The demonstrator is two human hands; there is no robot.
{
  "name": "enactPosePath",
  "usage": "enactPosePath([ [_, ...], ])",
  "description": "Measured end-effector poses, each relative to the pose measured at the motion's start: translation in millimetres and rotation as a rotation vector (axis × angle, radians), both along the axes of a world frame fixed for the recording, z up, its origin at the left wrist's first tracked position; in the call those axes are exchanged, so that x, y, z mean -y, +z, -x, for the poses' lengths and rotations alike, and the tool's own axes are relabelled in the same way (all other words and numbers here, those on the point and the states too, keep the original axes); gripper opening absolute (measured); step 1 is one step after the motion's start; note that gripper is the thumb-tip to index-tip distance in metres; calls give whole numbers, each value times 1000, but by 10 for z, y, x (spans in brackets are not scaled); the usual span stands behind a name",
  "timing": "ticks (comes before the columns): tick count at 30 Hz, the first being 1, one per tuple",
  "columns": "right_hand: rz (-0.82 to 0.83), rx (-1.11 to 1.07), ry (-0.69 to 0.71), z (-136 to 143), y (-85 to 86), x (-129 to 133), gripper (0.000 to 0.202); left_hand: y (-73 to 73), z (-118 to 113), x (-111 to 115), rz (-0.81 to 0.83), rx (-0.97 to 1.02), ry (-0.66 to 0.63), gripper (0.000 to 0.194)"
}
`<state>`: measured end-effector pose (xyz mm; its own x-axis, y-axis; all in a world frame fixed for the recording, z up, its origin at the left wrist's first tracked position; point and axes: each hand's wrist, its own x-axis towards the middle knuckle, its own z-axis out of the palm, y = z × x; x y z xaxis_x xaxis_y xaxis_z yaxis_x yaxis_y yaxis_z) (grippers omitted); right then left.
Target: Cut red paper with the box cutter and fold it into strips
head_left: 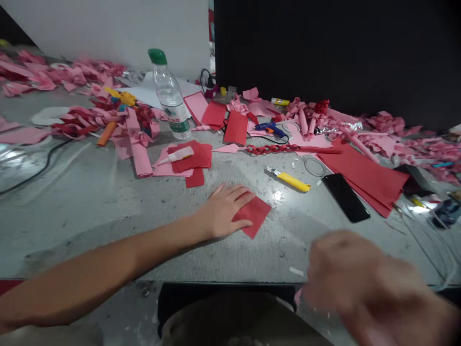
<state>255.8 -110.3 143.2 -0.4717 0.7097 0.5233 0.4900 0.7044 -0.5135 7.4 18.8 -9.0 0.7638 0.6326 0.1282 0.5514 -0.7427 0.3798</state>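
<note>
My left hand [225,211] lies flat with its fingers spread, pressing on a small square of red paper [254,216] on the table. Part of that sheet is hidden under the fingers. Off to the lower right, over the table's front edge, my right hand [345,274] is smeared by motion; its fingers look bent, but I cannot make out whether they hold anything. A yellow utility knife [293,182] with its blade out lies beyond the red square. Behind my left hand are a stack of red paper pieces [196,156] and a small white tube [180,154].
A water bottle [171,101] with a green cap stands upright at back left. A black phone [345,197] lies beside large red sheets [370,178] on the right. A blue glue gun [270,129] and a red paper chain [270,150] lie further back, among pink scraps.
</note>
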Motion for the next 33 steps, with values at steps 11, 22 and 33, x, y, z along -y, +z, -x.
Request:
enactPosePath([
  [11,179,215,-158,-67,-1350,-1382,19,102,47,-80,-71,-27,114,91],
  [22,723,-492,-214,-49,-1301,-1289,31,178,49,20,-129,182,195,79],
  [33,841,-860,-160,22,-1310,-1172,29,246,25,16,824,811,367,47],
])
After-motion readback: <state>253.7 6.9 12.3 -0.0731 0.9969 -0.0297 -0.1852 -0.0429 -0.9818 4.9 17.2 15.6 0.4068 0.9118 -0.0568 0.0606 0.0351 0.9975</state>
